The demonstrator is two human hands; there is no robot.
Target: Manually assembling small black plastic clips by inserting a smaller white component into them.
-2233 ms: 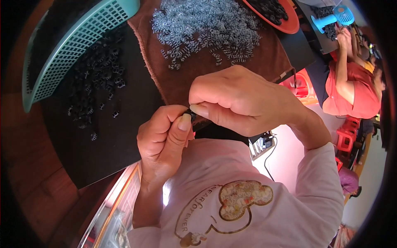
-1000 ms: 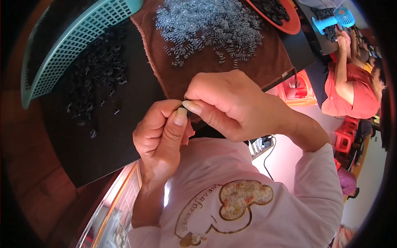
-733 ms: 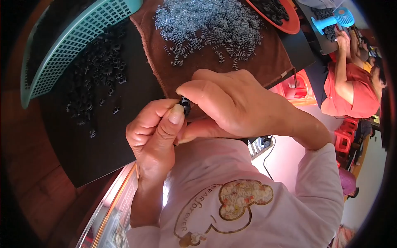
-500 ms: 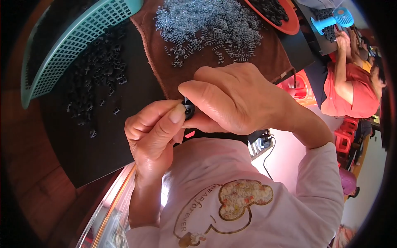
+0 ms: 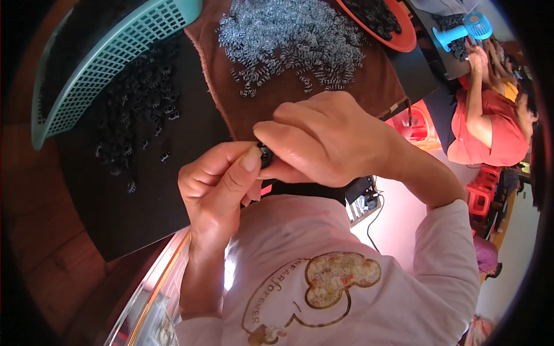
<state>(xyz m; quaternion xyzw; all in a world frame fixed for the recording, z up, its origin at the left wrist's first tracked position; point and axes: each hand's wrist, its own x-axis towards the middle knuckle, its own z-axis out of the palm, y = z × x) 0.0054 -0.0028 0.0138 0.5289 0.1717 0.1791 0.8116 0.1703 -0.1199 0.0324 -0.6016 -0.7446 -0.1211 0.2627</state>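
Note:
Just beyond my torso, my left hand (image 5: 218, 176) pinches a small black plastic part (image 5: 265, 154) between thumb and index finger. My right hand (image 5: 326, 141) closes on the same part from the other side, its fingers curled and partly hiding it. Past my hands, a heap of small silvery coil springs (image 5: 288, 37) lies on a brown cloth (image 5: 216, 78). To the left, many loose small black plastic pieces (image 5: 135, 109) are scattered on the dark table (image 5: 144, 213).
A green perforated basket (image 5: 107, 66) stands tilted at the far left with black pieces by it. At the far right is an orange-red tray (image 5: 407, 37) of black parts. A blue fan (image 5: 476, 26) and a person in red (image 5: 485, 127) are further right.
Both hands keep hold of the black part. They have shifted very slightly to the right, and the part has turned a little between the fingers.

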